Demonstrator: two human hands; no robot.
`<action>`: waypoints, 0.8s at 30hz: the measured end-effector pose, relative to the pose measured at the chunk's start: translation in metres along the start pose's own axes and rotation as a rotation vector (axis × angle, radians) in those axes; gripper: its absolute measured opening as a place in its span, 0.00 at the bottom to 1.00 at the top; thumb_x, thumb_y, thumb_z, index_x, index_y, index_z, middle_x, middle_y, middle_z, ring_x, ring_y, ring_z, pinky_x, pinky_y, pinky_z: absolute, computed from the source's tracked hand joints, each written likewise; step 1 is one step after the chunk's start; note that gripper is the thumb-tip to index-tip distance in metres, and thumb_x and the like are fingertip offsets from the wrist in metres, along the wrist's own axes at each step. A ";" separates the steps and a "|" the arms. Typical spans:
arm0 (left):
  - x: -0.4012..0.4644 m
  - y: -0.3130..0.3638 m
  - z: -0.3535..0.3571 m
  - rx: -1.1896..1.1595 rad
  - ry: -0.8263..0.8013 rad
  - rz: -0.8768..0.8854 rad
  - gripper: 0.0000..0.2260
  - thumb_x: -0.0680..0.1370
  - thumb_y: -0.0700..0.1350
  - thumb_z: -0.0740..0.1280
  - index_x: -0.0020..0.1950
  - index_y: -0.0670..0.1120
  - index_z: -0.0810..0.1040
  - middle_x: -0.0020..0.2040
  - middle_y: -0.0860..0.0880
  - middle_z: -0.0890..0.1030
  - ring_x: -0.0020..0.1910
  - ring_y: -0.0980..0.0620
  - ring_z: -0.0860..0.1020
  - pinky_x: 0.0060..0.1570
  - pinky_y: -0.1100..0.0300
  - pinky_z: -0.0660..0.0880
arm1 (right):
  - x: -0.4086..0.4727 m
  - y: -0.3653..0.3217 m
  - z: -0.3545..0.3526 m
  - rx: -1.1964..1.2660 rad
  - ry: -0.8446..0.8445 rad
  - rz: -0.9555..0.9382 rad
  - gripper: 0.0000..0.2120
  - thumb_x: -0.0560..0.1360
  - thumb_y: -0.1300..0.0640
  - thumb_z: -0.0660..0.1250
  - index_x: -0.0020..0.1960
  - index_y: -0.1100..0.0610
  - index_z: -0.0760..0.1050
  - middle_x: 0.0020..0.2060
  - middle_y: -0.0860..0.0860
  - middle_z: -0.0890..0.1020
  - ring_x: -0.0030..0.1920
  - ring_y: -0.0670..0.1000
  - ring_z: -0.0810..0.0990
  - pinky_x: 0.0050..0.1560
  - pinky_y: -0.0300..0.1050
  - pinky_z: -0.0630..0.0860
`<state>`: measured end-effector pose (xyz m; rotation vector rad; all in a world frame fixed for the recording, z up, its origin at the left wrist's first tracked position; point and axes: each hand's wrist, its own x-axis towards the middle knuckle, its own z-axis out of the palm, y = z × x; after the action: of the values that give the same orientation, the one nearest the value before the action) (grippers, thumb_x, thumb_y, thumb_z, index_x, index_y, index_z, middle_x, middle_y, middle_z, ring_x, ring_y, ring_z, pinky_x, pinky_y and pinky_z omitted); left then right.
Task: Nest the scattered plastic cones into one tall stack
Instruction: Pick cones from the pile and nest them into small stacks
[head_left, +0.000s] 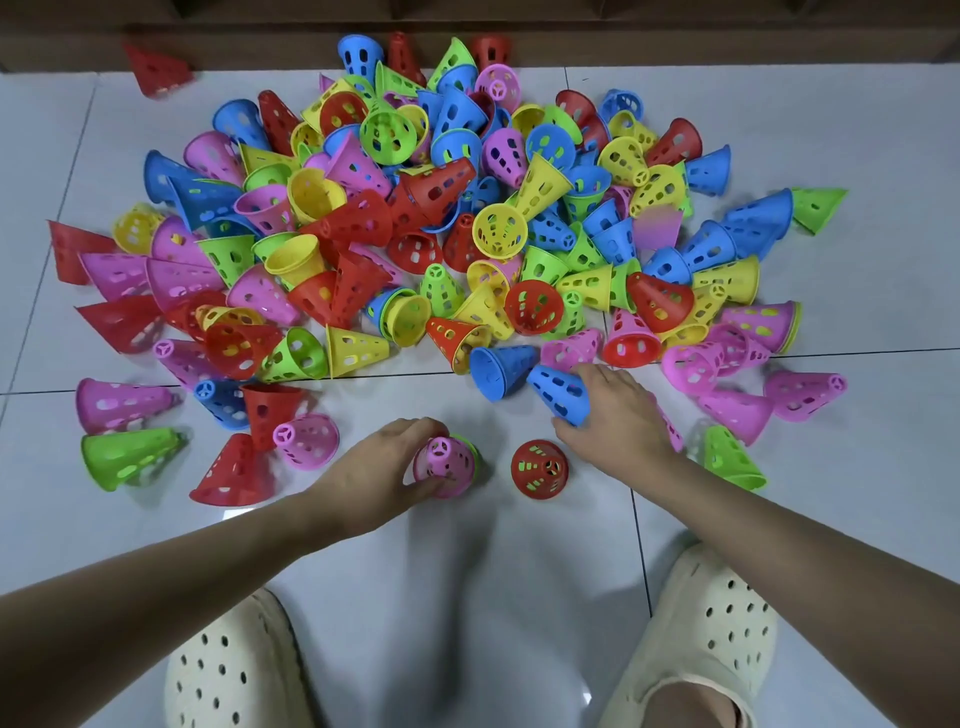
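Observation:
A big heap of perforated plastic cones (415, 208) in red, blue, yellow, green and pink covers the white tiled floor. My left hand (379, 473) grips an upright pink cone (445, 464) that sits over a green one, close to my feet. Right of it stands an upright red cone (539, 469), apart from both hands. My right hand (613, 410) holds a blue cone (560, 392) lying on its side at the heap's near edge.
My two feet in cream perforated slippers (234, 670) (711, 629) stand at the bottom of the view. Loose cones lie left (130, 457) and right (732, 457) of my hands. A brown wooden edge (675, 47) runs along the far side.

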<state>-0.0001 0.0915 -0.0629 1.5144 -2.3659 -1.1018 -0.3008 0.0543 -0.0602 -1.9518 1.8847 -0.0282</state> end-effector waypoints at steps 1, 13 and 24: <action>0.001 -0.002 -0.001 0.010 -0.004 0.008 0.21 0.77 0.49 0.73 0.67 0.50 0.72 0.61 0.53 0.78 0.60 0.52 0.75 0.57 0.61 0.73 | -0.004 0.000 -0.002 0.110 0.015 0.026 0.26 0.71 0.46 0.73 0.64 0.55 0.71 0.55 0.52 0.79 0.57 0.56 0.76 0.54 0.51 0.74; -0.003 -0.013 0.007 0.101 -0.044 0.015 0.21 0.79 0.54 0.69 0.72 0.53 0.73 0.62 0.53 0.79 0.61 0.52 0.75 0.54 0.64 0.71 | -0.066 -0.015 0.012 0.497 -0.139 -0.108 0.32 0.72 0.43 0.74 0.71 0.42 0.62 0.64 0.38 0.73 0.63 0.43 0.72 0.62 0.41 0.70; -0.012 -0.047 -0.039 0.414 0.205 -0.025 0.18 0.76 0.58 0.65 0.59 0.49 0.81 0.53 0.49 0.83 0.53 0.44 0.79 0.54 0.51 0.70 | -0.058 -0.004 0.025 0.470 -0.187 -0.140 0.26 0.71 0.50 0.76 0.63 0.43 0.65 0.58 0.40 0.76 0.56 0.40 0.76 0.53 0.38 0.76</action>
<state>0.0581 0.0711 -0.0611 1.6844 -2.5359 -0.4428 -0.2943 0.1169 -0.0655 -1.6902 1.4591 -0.2923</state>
